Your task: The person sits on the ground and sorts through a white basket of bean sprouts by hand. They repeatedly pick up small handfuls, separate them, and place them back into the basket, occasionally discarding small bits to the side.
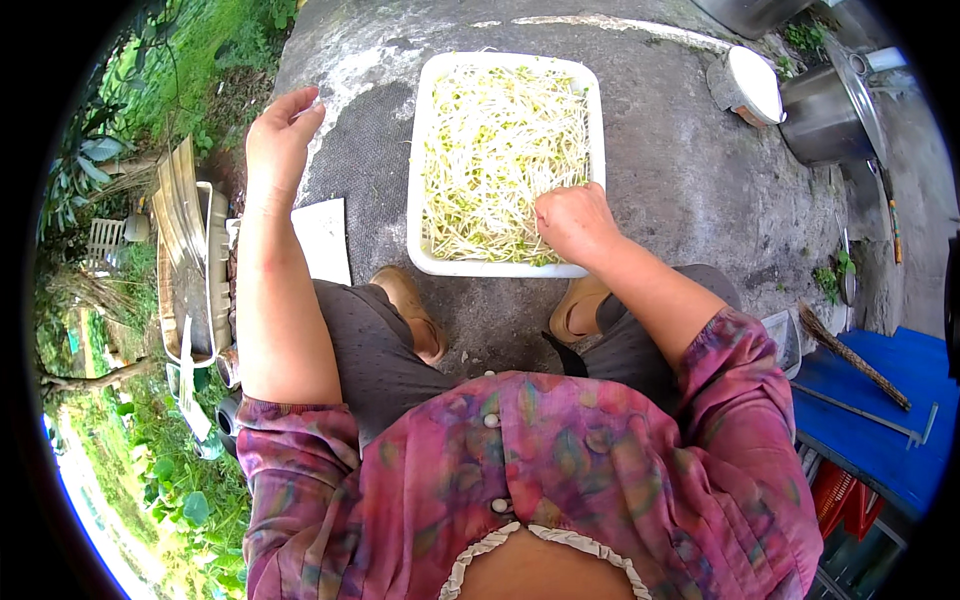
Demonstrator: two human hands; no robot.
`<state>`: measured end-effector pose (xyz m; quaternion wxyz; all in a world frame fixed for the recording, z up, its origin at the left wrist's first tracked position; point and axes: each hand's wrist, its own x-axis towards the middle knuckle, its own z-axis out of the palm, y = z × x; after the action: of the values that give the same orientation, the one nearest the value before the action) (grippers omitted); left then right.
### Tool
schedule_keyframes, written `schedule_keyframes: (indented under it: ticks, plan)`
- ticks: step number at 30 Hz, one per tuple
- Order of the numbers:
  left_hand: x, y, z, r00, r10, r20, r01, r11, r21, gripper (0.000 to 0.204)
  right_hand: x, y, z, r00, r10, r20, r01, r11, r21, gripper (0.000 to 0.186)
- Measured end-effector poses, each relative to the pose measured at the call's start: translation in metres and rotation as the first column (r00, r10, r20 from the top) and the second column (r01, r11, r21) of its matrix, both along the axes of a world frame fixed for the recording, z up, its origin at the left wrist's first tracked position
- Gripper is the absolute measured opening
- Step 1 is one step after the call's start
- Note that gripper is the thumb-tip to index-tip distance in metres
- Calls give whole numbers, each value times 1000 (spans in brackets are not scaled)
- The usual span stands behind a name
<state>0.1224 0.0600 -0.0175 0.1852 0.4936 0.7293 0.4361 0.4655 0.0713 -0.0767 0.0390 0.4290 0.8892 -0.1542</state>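
A white plastic tray (414,165) full of pale bean sprouts (500,130) with yellow-green tips lies on the ground in front of me. My right hand (572,222) is at its lower right, fingers closed down into the sprouts. My left hand (285,140) is raised to the left of the tray, apart from it, with fingertips drawn together on something small and whitish that I cannot make out.
A white board (318,240) lies beside my left foot. Long containers and boards (190,240) line the planted left edge. At right stand a white bucket (750,85), metal pots (825,115) and a blue surface (860,380) with a stick broom (850,355).
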Motion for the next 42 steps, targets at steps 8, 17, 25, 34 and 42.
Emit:
schedule_keyframes:
  ticks: [8, 17, 25, 34, 42]
  plan:
    - [5, -1, -3, 998, -52, 26, 53, 999, -13, 32, 7, 12, 32, 979, -139, -148, 117, 982, -149, 9]
    - [69, -8, -2, 918, -324, 228, 352, 932, -93, 28, 16, 47, 41, 466, -635, -616, -34, 683, -730, 8]
    - [131, -18, -3, 733, -506, 454, 602, 794, -86, 27, 3, 48, 41, 392, -721, -572, -159, 559, -814, 8]
    - [152, -18, -9, 721, -532, 444, 593, 805, 2, 20, -14, 35, 51, 485, -536, -691, -245, 676, -695, 12]
    - [143, -12, -12, 572, -345, 744, 494, 869, 23, 8, -18, 32, 48, 420, -527, -739, -186, 747, -638, 14]
